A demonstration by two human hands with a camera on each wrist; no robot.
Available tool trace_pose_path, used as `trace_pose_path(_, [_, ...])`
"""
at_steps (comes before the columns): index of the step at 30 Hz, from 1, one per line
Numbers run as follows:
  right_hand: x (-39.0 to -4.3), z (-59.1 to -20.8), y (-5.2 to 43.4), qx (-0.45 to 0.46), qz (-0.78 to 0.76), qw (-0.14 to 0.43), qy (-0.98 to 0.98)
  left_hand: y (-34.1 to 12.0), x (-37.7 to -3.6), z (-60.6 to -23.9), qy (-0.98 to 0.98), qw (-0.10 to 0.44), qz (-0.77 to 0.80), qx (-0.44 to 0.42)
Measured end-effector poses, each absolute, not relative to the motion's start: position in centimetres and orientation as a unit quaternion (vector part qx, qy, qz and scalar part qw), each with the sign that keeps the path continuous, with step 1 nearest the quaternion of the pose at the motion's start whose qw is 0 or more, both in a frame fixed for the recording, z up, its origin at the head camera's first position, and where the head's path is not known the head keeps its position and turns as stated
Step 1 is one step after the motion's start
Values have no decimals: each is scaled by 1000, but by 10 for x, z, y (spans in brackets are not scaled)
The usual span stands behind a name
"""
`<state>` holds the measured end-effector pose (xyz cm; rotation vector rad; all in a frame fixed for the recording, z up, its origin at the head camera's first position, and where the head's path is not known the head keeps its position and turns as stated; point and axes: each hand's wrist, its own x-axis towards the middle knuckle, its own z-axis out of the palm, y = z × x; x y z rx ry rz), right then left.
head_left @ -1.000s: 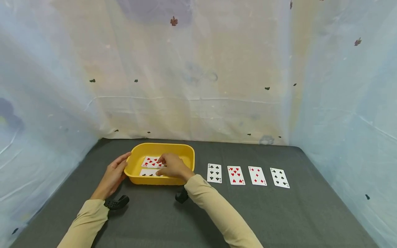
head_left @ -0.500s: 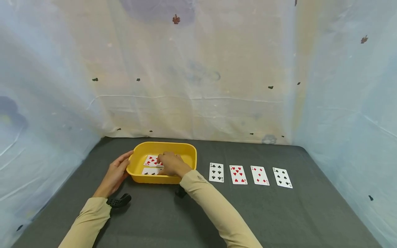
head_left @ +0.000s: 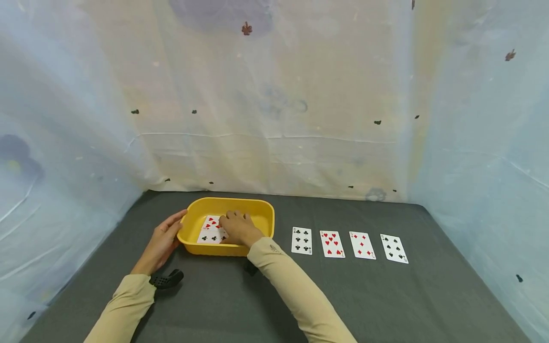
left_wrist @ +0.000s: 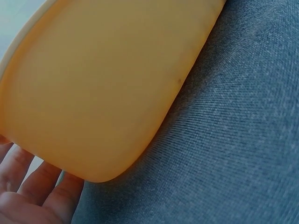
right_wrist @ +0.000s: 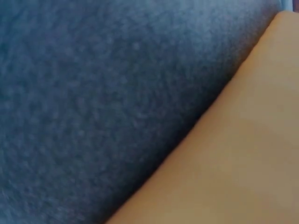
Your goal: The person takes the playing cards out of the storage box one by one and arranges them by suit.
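Observation:
A yellow plastic bin [head_left: 203, 206] stands on the dark grey cloth at the left of the head view. My left hand [head_left: 160, 243] rests its fingers against the bin's left end; in the left wrist view its fingers [left_wrist: 39, 182] lie along the outer wall. Inside the bin, my right hand [head_left: 240, 229] grips two playing cards with bent fingers and thumb. One is a hearts card [head_left: 211, 222], the other a clubs card [head_left: 210, 236] nearer me; they touch or overlap along their long edges. Their right ends are hidden under the hand.
Right of the bin lie four-sided face-up cards in a row: a six of clubs [head_left: 302, 240], a seven of hearts [head_left: 332, 244], a diamonds card [head_left: 362, 245] and a spades card [head_left: 394, 248]. A patterned curtain [head_left: 279, 95] hangs behind the table.
The gap between the hearts and clubs cards in the bin has closed as my right fingers and thumb drew together. My left hand keeps its place at the bin's end.

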<state>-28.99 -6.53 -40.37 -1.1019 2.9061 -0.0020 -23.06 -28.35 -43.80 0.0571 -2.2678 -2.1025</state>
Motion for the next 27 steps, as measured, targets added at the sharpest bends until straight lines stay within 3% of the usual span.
trace_pose_path(15, [-290, -403, -68, -332, 49, 38, 941, -284, -231, -439, -726, 23, -688, 13])
trace_pose_path(27, [-290, -403, -66, -329, -5, 45, 943, -285, -228, -438, -727, 25, -686, 6])
